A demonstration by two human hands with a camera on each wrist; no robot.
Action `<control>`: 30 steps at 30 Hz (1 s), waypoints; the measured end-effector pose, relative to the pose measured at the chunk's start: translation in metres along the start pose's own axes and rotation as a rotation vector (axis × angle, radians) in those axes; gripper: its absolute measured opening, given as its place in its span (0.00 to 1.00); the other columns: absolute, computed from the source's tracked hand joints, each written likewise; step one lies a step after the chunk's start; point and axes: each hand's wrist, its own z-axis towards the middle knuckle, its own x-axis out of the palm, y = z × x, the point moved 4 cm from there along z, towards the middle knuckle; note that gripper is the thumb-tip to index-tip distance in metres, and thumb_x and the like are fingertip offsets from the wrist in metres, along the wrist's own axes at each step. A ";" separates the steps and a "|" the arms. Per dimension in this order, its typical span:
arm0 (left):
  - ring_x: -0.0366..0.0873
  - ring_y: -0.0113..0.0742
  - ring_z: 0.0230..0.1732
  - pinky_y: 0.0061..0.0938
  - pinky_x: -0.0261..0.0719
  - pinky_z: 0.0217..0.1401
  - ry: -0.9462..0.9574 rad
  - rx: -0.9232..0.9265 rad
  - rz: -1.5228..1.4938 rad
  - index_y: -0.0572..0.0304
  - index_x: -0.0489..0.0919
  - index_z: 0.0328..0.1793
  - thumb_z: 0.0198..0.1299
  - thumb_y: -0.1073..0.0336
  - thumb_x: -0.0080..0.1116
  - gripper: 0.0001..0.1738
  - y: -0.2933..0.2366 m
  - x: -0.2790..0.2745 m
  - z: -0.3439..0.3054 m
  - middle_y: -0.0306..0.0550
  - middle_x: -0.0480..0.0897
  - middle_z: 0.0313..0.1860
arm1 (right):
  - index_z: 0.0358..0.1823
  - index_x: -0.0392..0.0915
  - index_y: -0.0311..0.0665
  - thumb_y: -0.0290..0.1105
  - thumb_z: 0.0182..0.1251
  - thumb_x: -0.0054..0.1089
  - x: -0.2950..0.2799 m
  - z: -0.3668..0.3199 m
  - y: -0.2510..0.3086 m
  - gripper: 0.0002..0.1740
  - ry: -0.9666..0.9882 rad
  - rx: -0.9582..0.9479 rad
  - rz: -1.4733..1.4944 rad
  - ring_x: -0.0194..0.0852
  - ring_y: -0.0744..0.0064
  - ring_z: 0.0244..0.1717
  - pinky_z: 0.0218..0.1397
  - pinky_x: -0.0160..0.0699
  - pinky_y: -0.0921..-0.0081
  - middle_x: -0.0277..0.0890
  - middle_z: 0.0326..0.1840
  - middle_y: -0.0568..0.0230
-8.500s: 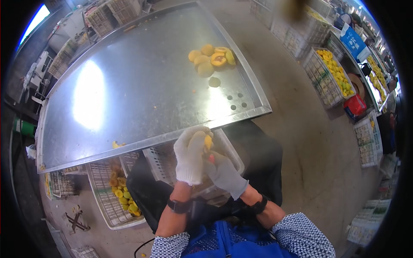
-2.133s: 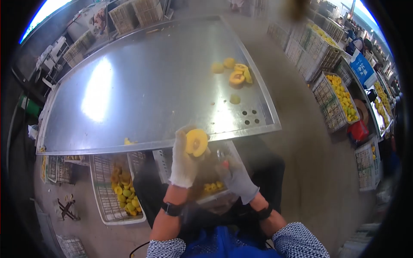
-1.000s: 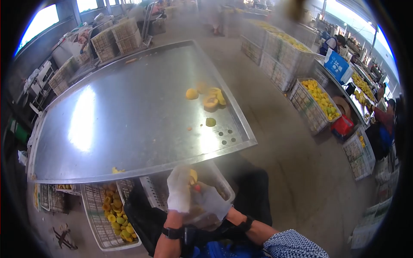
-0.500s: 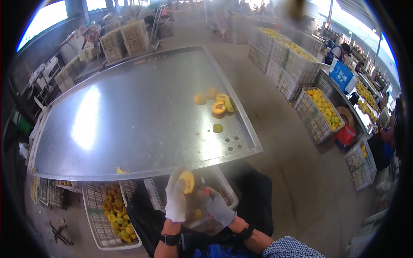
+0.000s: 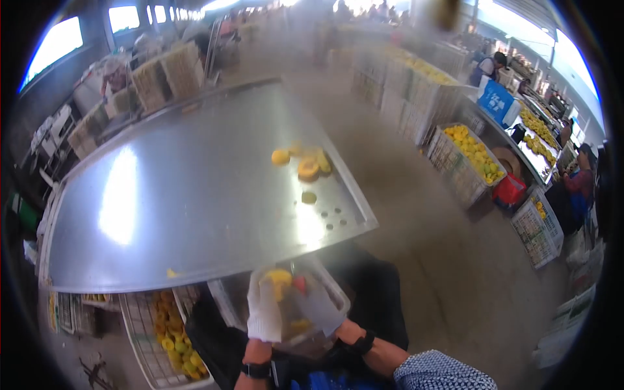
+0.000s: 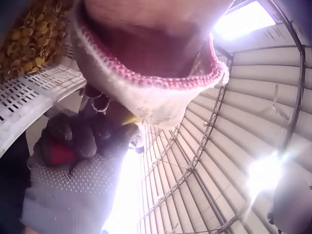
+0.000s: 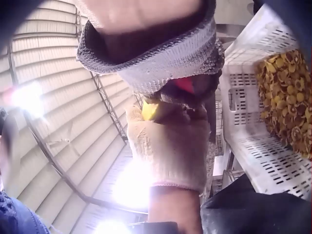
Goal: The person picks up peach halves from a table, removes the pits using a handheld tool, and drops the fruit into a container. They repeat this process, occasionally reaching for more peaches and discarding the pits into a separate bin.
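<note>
My left hand (image 5: 264, 313), in a white knit glove, holds a yellow peach half (image 5: 278, 277) over the crate between the knees. The peach's yellow flesh (image 7: 150, 111) shows between the two gloves in the right wrist view. My right hand (image 5: 318, 310), in a grey glove with white dots, grips a red-handled tool (image 5: 299, 284) close against the peach. In the left wrist view its fingers wrap the red handle (image 6: 61, 152), and a curved metal loop (image 6: 100, 103) shows near the peach. The loop's contact with the flesh is hidden.
A steel table (image 5: 195, 195) stands ahead, with several peaches (image 5: 309, 169) near its right edge. Below, a white crate (image 7: 243, 112) holds many brownish-yellow pieces. Another crate (image 5: 140, 331) of peach halves is at left. Stacked crates (image 5: 416, 97) and people are farther right.
Several peaches have left the table since the oldest frame. Half a second ago the hands were apart; now the right hand has brought the tool to the peach half. The head view has tilted up.
</note>
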 end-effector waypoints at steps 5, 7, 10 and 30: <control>0.76 0.39 0.60 0.33 0.80 0.58 -0.073 -0.050 -0.344 0.52 0.67 0.71 0.75 0.49 0.50 0.25 0.011 -0.015 0.009 0.50 0.78 0.57 | 0.42 0.73 0.37 0.42 0.73 0.61 -0.013 -0.009 0.018 0.15 0.128 0.021 -0.035 0.81 0.44 0.31 0.35 0.75 0.58 0.77 0.28 0.47; 0.78 0.43 0.58 0.35 0.81 0.56 -0.077 -0.101 -0.513 0.51 0.66 0.69 0.75 0.50 0.51 0.23 0.012 -0.013 0.007 0.53 0.78 0.57 | 0.41 0.71 0.36 0.42 0.73 0.61 -0.009 -0.017 0.016 0.16 0.234 0.082 -0.052 0.80 0.37 0.35 0.34 0.74 0.54 0.78 0.30 0.44; 0.80 0.44 0.55 0.35 0.82 0.54 -0.072 -0.120 -0.584 0.52 0.66 0.64 0.76 0.53 0.49 0.18 0.011 -0.005 0.008 0.54 0.79 0.56 | 0.43 0.70 0.36 0.41 0.73 0.60 -0.003 -0.020 0.017 0.16 0.250 0.071 -0.085 0.78 0.34 0.37 0.34 0.74 0.50 0.78 0.31 0.41; 0.82 0.42 0.52 0.34 0.81 0.57 -0.204 0.014 -0.314 0.63 0.72 0.65 0.73 0.44 0.52 0.30 0.041 0.003 0.012 0.53 0.81 0.52 | 0.56 0.70 0.38 0.40 0.73 0.56 0.026 -0.021 -0.015 0.18 0.183 0.194 -0.100 0.79 0.32 0.41 0.39 0.76 0.43 0.81 0.38 0.38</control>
